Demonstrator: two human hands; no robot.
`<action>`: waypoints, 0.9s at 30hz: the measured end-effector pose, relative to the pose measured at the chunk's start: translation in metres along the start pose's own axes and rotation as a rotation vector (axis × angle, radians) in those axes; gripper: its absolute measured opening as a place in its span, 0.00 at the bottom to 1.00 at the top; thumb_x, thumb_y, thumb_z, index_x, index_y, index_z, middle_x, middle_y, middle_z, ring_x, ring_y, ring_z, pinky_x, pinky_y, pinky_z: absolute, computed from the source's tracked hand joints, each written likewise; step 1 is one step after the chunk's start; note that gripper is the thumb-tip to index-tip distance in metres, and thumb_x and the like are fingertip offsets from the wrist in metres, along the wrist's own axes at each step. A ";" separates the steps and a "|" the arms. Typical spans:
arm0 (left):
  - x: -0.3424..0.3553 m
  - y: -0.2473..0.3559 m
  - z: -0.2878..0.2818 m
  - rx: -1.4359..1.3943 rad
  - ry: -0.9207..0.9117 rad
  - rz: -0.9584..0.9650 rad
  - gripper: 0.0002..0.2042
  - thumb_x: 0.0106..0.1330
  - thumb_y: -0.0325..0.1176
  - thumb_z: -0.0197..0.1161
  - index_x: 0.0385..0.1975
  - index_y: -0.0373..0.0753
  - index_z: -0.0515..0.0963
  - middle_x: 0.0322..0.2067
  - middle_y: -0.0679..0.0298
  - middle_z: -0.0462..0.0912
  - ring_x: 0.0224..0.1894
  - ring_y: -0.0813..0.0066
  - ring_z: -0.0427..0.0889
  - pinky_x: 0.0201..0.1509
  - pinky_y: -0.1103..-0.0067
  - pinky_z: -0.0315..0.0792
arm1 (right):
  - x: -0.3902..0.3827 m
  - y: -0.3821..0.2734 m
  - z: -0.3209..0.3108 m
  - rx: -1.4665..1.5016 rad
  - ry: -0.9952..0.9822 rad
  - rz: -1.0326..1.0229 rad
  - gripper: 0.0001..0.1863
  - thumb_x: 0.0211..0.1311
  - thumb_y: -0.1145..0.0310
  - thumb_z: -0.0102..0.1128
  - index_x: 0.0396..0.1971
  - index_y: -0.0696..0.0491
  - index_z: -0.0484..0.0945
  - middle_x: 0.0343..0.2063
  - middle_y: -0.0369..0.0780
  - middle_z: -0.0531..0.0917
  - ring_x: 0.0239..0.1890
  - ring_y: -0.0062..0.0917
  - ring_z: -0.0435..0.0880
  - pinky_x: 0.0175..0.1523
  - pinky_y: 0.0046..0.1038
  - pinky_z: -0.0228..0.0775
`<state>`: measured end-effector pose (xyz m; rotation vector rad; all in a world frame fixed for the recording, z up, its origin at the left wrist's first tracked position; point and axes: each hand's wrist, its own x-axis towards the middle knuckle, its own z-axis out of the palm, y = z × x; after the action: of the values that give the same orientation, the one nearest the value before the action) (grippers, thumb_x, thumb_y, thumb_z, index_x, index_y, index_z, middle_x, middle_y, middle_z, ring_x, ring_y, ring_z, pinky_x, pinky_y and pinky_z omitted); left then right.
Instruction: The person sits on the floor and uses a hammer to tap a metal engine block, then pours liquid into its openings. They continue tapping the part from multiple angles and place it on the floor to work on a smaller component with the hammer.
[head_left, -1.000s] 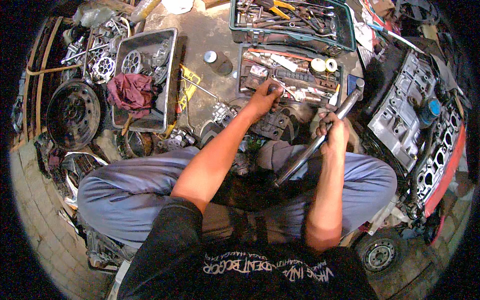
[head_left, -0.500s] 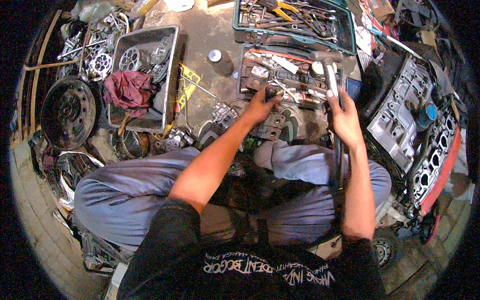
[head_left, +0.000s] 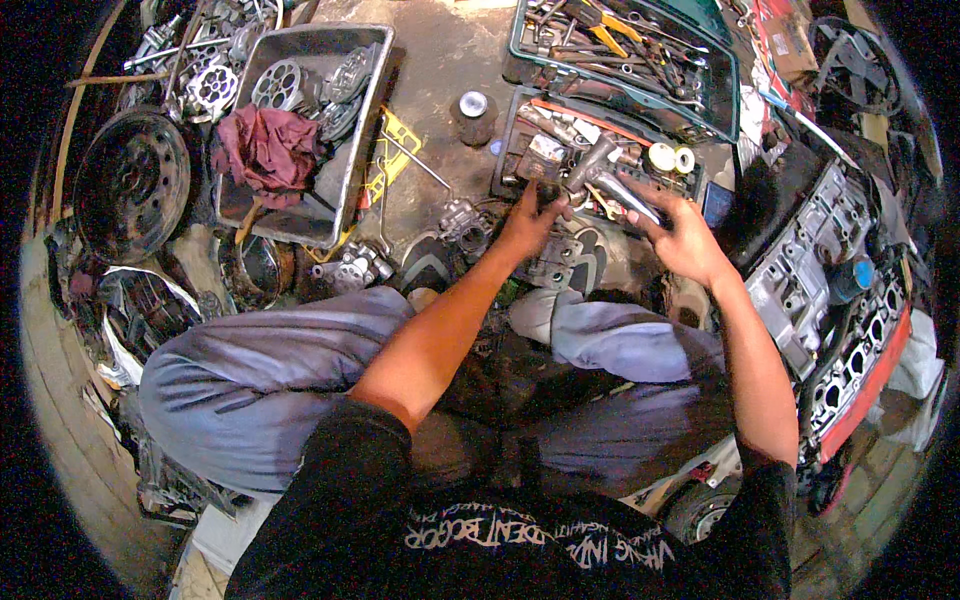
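My right hand [head_left: 682,238] is closed on the handle of a hammer [head_left: 598,168], whose grey metal head lies to the upper left. My left hand [head_left: 530,228] pinches a small dark piece [head_left: 552,196], too shadowed to identify, right beside the hammer head. Just below the left hand, a grey metal block with holes [head_left: 560,258] rests between my feet, partly hidden by the hand. To its left sits a small metal carburetor-like part [head_left: 464,222]. Behind both hands is a tray of tools [head_left: 512,150] with wrenches, sockets and tape rolls.
A green toolbox [head_left: 620,72] of pliers and wrenches stands at the back. A grey bin [head_left: 380,60] with metal parts and a maroon cloth [head_left: 265,155] is at the left, beside a dark wheel rim [head_left: 132,190]. Engine castings [head_left: 790,270] lean at the right. A can [head_left: 473,112] stands behind.
The hammer has swung from upright to tilted, its head moving left and down toward my left hand. My right elbow has shifted outward. The whole view has also turned slightly.
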<state>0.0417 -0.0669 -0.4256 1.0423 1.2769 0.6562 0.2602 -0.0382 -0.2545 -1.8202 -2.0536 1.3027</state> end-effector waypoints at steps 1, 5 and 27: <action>-0.002 0.001 -0.001 0.004 0.010 -0.005 0.37 0.71 0.50 0.61 0.70 0.31 0.56 0.52 0.51 0.81 0.55 0.60 0.79 0.63 0.69 0.68 | 0.004 0.000 0.001 -0.031 0.000 -0.010 0.25 0.67 0.66 0.61 0.64 0.49 0.74 0.53 0.53 0.81 0.57 0.45 0.81 0.63 0.39 0.68; -0.004 0.003 -0.010 0.008 -0.062 -0.127 0.50 0.63 0.66 0.58 0.74 0.32 0.50 0.70 0.42 0.58 0.73 0.48 0.55 0.75 0.63 0.51 | 0.017 -0.011 0.003 -0.056 0.035 -0.066 0.23 0.68 0.64 0.60 0.62 0.51 0.76 0.52 0.54 0.82 0.56 0.45 0.82 0.62 0.39 0.70; 0.003 -0.001 -0.018 -0.100 -0.247 -0.067 0.48 0.65 0.62 0.61 0.73 0.30 0.53 0.72 0.44 0.58 0.74 0.49 0.55 0.77 0.65 0.50 | 0.064 -0.008 -0.013 -0.338 0.114 -0.063 0.24 0.67 0.63 0.57 0.63 0.44 0.74 0.44 0.54 0.84 0.48 0.51 0.83 0.55 0.45 0.75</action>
<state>0.0243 -0.0599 -0.4275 0.9623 1.0487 0.5171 0.2436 0.0237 -0.2699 -1.8835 -2.3585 0.8539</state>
